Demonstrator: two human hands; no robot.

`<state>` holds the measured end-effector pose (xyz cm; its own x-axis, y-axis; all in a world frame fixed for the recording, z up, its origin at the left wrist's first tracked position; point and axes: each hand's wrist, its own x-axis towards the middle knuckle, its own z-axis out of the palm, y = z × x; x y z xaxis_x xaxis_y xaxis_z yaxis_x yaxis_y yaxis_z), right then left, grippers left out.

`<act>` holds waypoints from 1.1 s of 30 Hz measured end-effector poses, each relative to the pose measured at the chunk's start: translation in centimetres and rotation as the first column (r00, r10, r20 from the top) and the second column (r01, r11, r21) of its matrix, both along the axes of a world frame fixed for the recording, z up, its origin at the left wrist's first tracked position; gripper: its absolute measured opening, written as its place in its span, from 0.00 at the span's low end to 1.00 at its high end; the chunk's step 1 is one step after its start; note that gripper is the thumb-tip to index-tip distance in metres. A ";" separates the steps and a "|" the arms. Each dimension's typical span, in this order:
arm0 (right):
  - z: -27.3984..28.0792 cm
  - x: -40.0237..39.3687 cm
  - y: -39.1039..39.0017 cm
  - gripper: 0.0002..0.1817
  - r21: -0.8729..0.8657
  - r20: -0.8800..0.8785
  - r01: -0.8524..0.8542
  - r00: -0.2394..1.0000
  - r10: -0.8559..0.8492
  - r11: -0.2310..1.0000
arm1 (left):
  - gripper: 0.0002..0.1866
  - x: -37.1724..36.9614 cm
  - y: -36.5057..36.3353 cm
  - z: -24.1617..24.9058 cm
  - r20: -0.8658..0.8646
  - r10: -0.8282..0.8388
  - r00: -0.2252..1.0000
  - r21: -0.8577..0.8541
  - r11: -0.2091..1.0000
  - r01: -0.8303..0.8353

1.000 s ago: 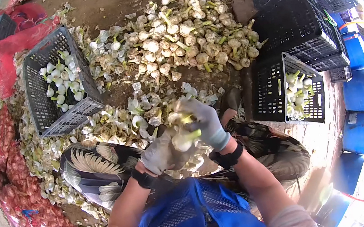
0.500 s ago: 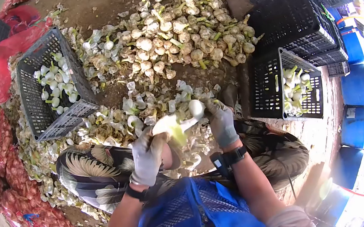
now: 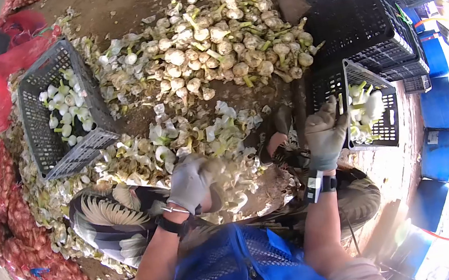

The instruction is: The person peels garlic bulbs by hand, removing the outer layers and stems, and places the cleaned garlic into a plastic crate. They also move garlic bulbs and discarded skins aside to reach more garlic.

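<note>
My right hand (image 3: 327, 131), in a pale glove, is beside the black crate (image 3: 398, 129) on the right, fingers apart and holding nothing. A white peeled garlic bulb (image 3: 374, 105) shows just beyond the fingertips, over other trimmed bulbs with green stems (image 3: 361, 123) in that crate. My left hand (image 3: 189, 182), also gloved, hangs over the garlic skins (image 3: 221, 170) between my knees. Its fingers are smeared by motion, and I cannot tell whether anything is in them.
A heap of unpeeled garlic (image 3: 226, 45) lies ahead on the ground. At left stands a black crate (image 3: 70, 160) with peeled bulbs, near red mesh sacks (image 3: 20, 233). Black crates (image 3: 363, 28) are stacked at right, beside blue barrels (image 3: 436, 107).
My right hand has swung right to the crate and released the peeled garlic bulb. My left hand has shifted slightly right, and the pale leaf between the hands is gone from there.
</note>
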<state>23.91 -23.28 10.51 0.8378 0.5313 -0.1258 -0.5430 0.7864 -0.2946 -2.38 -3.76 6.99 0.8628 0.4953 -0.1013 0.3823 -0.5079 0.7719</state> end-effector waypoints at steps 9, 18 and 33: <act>-16.0 1.4 14.7 0.20 -0.917 0.281 0.389 0.472 0.836 0.089 | 0.19 2.3 2.0 -3.5 0.007 0.402 0.916 -0.347 0.860 -0.375; -23.1 0.3 21.6 0.27 -0.830 -0.162 0.528 0.083 0.983 -0.181 | 0.22 3.7 3.2 -5.8 -0.297 0.485 0.823 -0.632 0.546 -0.550; -8.7 -9.9 13.8 0.16 -0.930 0.316 0.017 0.545 0.777 0.366 | 0.28 1.8 1.4 -5.8 0.157 0.530 0.833 -0.472 0.781 -0.408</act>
